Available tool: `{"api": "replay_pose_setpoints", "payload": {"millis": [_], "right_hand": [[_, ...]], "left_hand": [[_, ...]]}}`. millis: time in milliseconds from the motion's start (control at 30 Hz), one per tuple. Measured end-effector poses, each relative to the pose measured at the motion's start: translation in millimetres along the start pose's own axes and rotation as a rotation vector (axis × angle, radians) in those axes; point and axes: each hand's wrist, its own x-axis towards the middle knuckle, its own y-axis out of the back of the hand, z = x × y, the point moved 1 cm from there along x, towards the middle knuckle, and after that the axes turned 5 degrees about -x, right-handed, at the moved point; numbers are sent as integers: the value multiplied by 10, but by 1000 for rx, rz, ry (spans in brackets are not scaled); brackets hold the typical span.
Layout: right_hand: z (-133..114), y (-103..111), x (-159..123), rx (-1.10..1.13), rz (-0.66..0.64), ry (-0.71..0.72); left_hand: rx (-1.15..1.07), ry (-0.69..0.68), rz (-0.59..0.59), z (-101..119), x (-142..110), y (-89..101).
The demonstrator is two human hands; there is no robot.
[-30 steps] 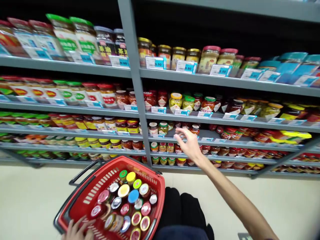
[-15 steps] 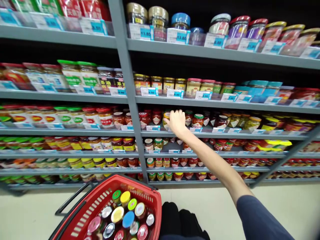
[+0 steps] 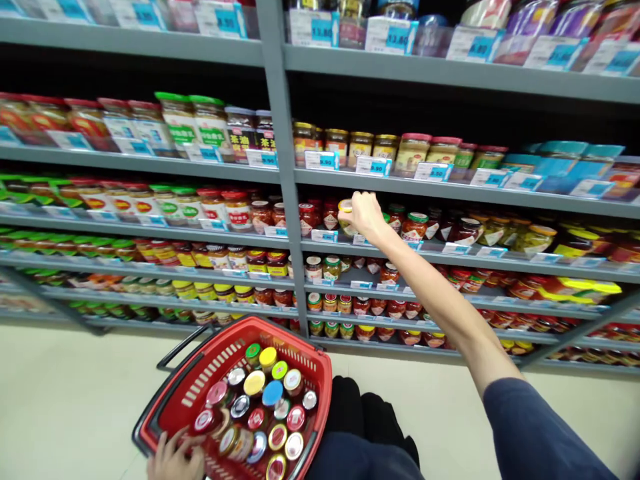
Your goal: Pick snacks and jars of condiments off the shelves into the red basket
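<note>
I'm seeing right hand [image 3: 367, 215] closing fingers around yellow-lidded glass jar [image 3: 345, 217] on grey metal shelf [image 3: 450, 255] | left hand [image 3: 175, 459] gripping rim of red plastic basket [image 3: 200, 373], jars sitting inside

Price tags [image 3: 320, 160] blurred, seemingly unreadable.

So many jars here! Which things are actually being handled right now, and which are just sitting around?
In hand:
- right hand, closed on a yellow-lidded jar on the shelf
- left hand, on the near rim of the red basket
- jars in the basket

Just sitting there:
- other shelf jars
- price tags
- grey shelf upright
- floor
</note>
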Motion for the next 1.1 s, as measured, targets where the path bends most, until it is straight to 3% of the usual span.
{"api": "replay_pose_setpoints", "payload": {"millis": [133, 233, 333, 433, 500, 633, 767, 967, 1100], "right_hand": [[-135, -96, -279, 146, 161, 220], [-291, -272, -771, 264, 218, 413], [-511, -528, -1325, 404, 178, 527], [-792, -840, -1874, 620, -10, 571], [-976, -1111, -2239, 755, -176, 501], [-1347, -1844, -2968, 794, -549, 366], [-1787, -2432, -3626, 635, -870, 484], [-2516, -2742, -4328, 480, -1057, 584], [-2786, -2890, -4587, 366, -1136, 608]], "left_hand": [[29, 2, -29, -94, -36, -73], [30, 31, -37, -122, -20, -96], [-20, 71, -54, 15, 34, 1], [-104, 116, -61, 255, 81, 145], [-88, 158, -73, 340, 95, 164], [-54, 239, -94, 185, 41, 6], [-89, 268, -29, 58, -47, -96], [-126, 241, 21, 96, -62, -84], [-126, 273, 2, 124, -54, -60]]}}
